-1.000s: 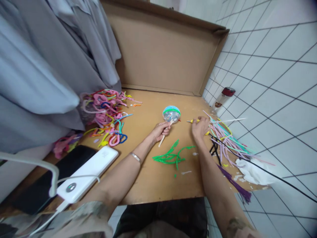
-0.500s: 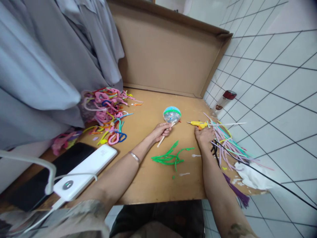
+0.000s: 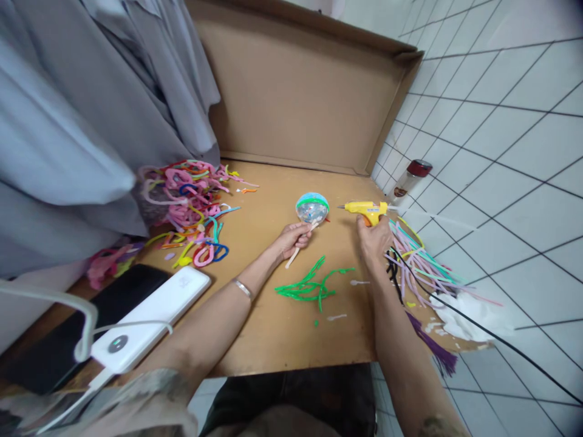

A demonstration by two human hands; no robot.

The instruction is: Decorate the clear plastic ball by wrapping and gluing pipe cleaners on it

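Left hand pinching pale stick just below ball. Right hand, right of ball, fingers curled round handle of yellow glue gun, nozzle toward ball. Green band already around ball; cannot tell if stick fixed. Green strips loose, near side of ball, seemingly left over for use. Half-second earlier, hand lay beside glue gun; now handle gripped, nozzle level with ball.

Glue gun right of ball
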